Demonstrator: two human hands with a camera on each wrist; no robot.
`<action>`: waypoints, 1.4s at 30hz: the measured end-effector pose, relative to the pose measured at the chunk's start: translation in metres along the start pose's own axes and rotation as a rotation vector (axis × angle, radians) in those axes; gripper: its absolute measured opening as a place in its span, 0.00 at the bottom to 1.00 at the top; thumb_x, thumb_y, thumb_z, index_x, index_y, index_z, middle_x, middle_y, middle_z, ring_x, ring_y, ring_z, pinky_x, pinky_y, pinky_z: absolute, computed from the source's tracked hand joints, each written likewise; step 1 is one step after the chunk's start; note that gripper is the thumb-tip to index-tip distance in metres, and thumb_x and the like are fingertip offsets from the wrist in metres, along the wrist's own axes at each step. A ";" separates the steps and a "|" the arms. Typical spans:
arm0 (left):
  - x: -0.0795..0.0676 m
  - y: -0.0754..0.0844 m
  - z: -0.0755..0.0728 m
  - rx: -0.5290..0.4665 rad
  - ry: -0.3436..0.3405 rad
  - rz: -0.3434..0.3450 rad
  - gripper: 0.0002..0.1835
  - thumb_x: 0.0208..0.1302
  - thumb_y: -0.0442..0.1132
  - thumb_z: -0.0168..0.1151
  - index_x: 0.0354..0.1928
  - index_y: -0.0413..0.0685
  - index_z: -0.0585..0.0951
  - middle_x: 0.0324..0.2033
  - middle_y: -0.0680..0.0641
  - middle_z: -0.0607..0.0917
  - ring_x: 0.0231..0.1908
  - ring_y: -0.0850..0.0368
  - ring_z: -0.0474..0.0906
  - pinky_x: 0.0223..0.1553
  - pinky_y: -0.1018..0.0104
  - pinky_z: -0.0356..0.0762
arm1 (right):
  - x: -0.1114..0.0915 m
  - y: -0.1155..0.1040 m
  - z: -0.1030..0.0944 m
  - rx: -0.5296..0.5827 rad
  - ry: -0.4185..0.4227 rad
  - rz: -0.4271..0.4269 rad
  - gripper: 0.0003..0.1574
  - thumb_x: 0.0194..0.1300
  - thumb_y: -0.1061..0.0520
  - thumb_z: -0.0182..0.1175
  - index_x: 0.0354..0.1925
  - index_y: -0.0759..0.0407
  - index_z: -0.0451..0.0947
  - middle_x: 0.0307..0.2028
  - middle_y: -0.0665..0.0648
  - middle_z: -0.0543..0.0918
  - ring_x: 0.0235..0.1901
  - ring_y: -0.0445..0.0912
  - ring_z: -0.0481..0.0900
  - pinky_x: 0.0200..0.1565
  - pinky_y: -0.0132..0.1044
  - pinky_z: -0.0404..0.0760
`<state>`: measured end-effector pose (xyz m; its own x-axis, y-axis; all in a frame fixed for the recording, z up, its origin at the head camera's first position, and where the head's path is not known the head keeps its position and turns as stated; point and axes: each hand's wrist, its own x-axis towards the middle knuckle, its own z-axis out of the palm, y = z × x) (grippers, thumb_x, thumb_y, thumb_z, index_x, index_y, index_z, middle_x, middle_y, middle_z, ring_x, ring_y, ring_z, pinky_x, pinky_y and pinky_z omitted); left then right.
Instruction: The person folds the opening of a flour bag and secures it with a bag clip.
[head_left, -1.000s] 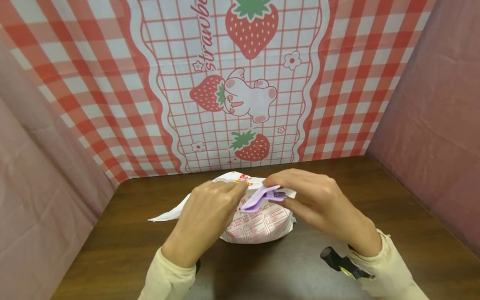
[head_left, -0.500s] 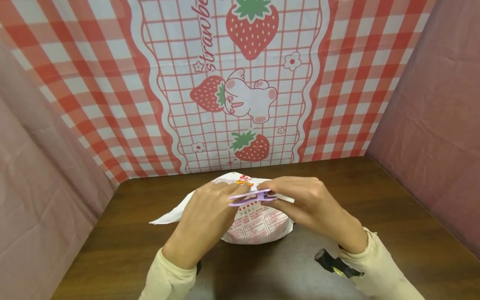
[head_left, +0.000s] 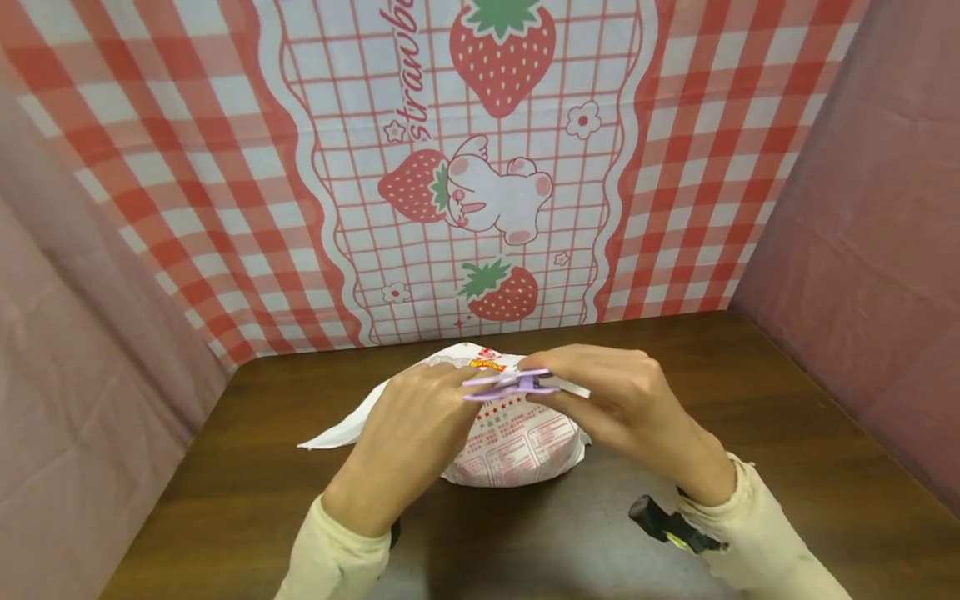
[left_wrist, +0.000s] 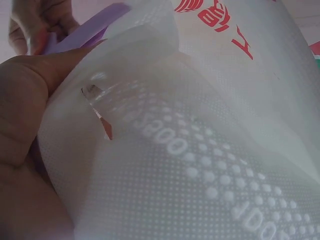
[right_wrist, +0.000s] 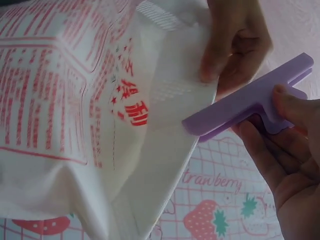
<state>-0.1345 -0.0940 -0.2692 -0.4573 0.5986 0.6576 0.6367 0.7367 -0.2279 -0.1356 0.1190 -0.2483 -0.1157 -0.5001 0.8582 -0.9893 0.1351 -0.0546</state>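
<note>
Clip (right_wrist: 244,99), long and purple, is grasped by the right hand (head_left: 618,408), its thumb on one handle and the other fingers curled under the opposite one. It is held above the bench, at the top edge of the bag (head_left: 517,454). In the right wrist view one end of the clip overlaps that edge; whether the edge lies between its bars I cannot tell. The left hand (head_left: 420,433) grasps the same edge, thumb against the near face.

The bag is white with red print and a small red and yellow logo near the top. It rests on the bench (head_left: 757,400), bulging at the bottom, and a pale pointed corner reaches out past the left hand.

Cream sleeves (head_left: 337,542) cover both forearms, and a black device (head_left: 671,525) with a yellow mark shows at the right wrist.

The bench is dark brown wood with visible grain, rounded at its far left corner and catching a dull grey sheen on the near side. Along its far edge rises a red and white checked cloth (head_left: 697,150); its middle panel carries strawberries, flowers and a white cartoon animal turned sideways, with lettering running upward. Plain pink curtains (head_left: 67,333) close in the left and right sides, the left one hanging in soft folds.
</note>
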 end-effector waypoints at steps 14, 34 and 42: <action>0.001 0.001 -0.001 0.019 0.003 0.017 0.09 0.61 0.36 0.53 0.23 0.52 0.76 0.17 0.56 0.76 0.17 0.59 0.66 0.21 0.68 0.67 | -0.010 0.008 -0.016 -0.198 -0.154 0.112 0.21 0.46 0.67 0.66 0.43 0.59 0.78 0.37 0.49 0.81 0.35 0.39 0.79 0.40 0.25 0.75; -0.003 0.002 0.000 0.000 0.005 -0.032 0.13 0.58 0.43 0.58 0.17 0.50 0.74 0.12 0.56 0.68 0.15 0.59 0.66 0.17 0.67 0.65 | -0.025 0.021 -0.013 -0.160 -0.261 0.366 0.20 0.51 0.57 0.66 0.45 0.51 0.77 0.40 0.40 0.78 0.38 0.34 0.77 0.38 0.28 0.76; -0.006 -0.002 -0.007 -0.006 -0.051 -0.093 0.10 0.57 0.44 0.59 0.22 0.50 0.76 0.14 0.56 0.73 0.15 0.58 0.69 0.15 0.65 0.65 | -0.025 0.020 -0.013 -0.243 -0.340 0.395 0.18 0.56 0.55 0.62 0.47 0.48 0.74 0.40 0.40 0.78 0.38 0.33 0.75 0.38 0.30 0.76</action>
<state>-0.1283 -0.1013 -0.2674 -0.5455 0.5432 0.6383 0.5935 0.7881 -0.1634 -0.1514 0.1448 -0.2641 -0.5343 -0.6131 0.5819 -0.8211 0.5401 -0.1848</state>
